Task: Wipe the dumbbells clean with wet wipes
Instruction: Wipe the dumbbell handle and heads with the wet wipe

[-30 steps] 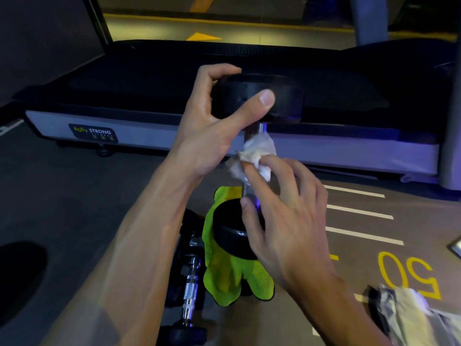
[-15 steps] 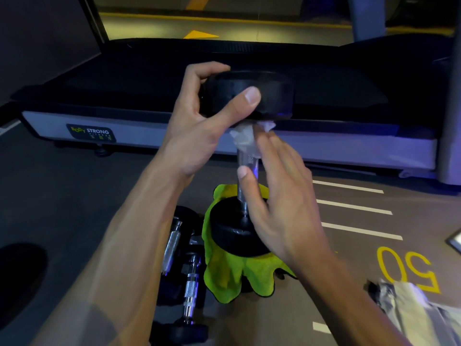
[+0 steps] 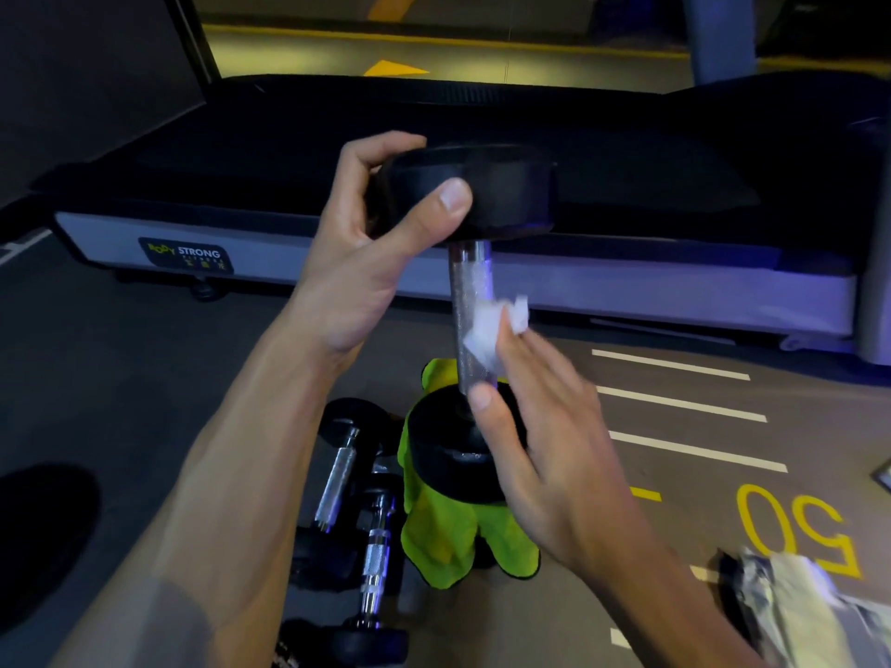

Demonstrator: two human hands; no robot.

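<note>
Dumbbell (image 3: 470, 311), held upright in mid-air at centre of view, above a yellow-green cloth (image 3: 448, 537) on the floor; left hand (image 3: 366, 262) curled round the upper black head, thumb across the near face, fingers over the far-left edge; right hand (image 3: 535, 426) with fingers nearly straight, pressing a crumpled white wet wipe (image 3: 489, 325) against the right side of the knurled metal handle, thumb tip resting where the handle meets the lower head; whether any finger wraps behind the handle cannot be told. Risks, as judged: the whole weight appears to hang from the left hand's hold on a smooth rounded head, so a slip, perhaps helped by moisture from the wipe, could drop the dumbbell onto the spare dumbbells (image 3: 352, 518) lying on the floor near left; the wipe is bunched small and held only by flat pressure, so it could slide out or leave the far side of the handle uncleaned; the cloth could be caught under a falling head. Hidden or unclear: far side of the upper head and handle; the underside of the lower head; the right hand's fingertips behind the wipe; a silvery packet (image 3: 795, 614) at near right, blurred and cut by the frame edge, contents not readable; the treadmill deck (image 3: 434, 262) beyond, dark on top, detail lost.
</note>
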